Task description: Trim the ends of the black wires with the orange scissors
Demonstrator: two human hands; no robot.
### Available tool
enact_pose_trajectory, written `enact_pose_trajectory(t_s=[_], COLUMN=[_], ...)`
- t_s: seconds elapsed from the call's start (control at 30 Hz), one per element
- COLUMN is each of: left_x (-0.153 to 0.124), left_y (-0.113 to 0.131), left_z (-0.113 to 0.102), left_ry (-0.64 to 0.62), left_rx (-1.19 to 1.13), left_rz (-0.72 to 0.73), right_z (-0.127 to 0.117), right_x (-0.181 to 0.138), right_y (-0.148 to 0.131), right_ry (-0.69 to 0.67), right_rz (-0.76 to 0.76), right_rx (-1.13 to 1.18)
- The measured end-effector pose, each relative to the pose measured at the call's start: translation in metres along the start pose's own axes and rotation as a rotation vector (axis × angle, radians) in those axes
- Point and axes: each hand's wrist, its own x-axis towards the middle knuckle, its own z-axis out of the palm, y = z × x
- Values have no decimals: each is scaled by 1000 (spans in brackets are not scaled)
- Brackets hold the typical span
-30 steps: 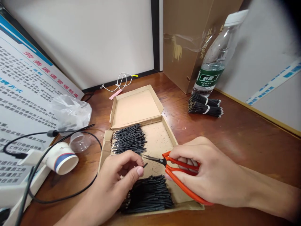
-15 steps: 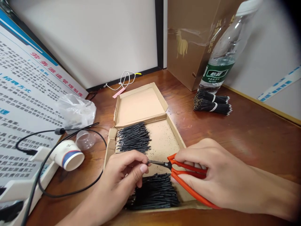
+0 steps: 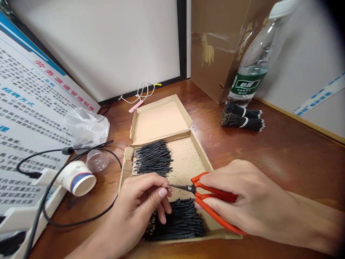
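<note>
Right hand (image 3: 245, 198) wrapped around red-handled metal scissors (image 3: 191, 188)
Left hand (image 3: 140, 199) pinches a tiny dark wire end (image 3: 168, 187), probably steadying it at the right hand's blade tips (image 3: 172, 185).

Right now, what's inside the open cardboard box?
Two piles of black wires and scattered dark scraps. The left hand partly covers the nearer pile; what's beneath the wires is hidden.

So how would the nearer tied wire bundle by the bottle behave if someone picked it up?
The black bundle would likely lift as one, since a white band wraps its middle. Its ends might splay a little, being unbound.
</note>
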Motion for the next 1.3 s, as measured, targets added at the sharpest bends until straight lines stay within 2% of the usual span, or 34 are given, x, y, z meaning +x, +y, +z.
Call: enact_pose_trajectory(t_s=[0.23,0.53,0.7,0.97,1.3], left_x=[1,-1,-1,-4,-4], left_y=[5,4,3,5,4], left_z=[-1,-1,0,1,1], left_ry=[7,8,17,4,26], left_rx=[22,49,48,32,-11], left_rz=[14,14,13,7,-20], right_z=[0,-1,-3,-1,-4], right_x=[4,4,4,2,0], right_y=[-5,-4,-7,-6,-10], right_ry=[-41,8,-54,-23,-45], right_rz=[85,37,63,30,80], right_rx=[32,35,76,8,44])
